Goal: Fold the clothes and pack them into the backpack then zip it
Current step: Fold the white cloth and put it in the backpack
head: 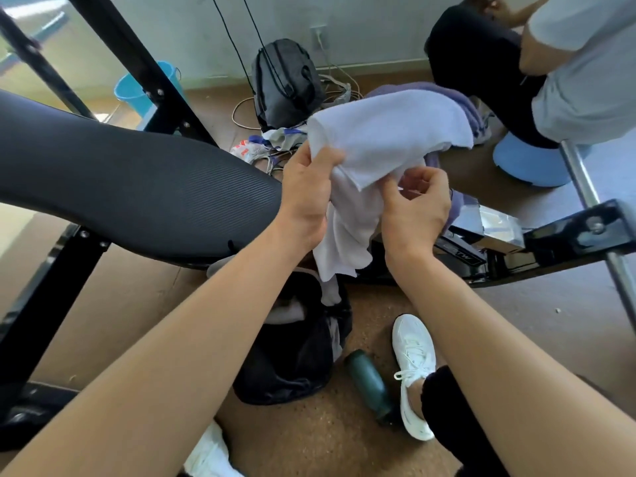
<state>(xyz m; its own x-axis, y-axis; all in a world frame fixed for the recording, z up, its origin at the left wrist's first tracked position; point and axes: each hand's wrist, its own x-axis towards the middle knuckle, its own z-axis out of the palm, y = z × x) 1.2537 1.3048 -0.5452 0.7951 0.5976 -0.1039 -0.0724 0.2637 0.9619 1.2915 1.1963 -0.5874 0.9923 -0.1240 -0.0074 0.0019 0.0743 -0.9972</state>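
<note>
A white garment (382,139) is held up in front of me, its lower part hanging down. My left hand (308,191) grips its left edge with curled fingers and thumb. My right hand (418,201) pinches a fold of the same cloth near the middle. A purple garment (457,98) lies behind and under the white one. Below my hands a black backpack (292,356) sits open on the floor with grey cloth showing inside it.
A black padded bench (137,187) fills the left. A second dark backpack (285,80) leans at the far wall by cables. A green bottle (370,383) lies by my white shoe (413,370). Another person (568,63) sits at upper right. A blue bucket (137,87) stands at the back left.
</note>
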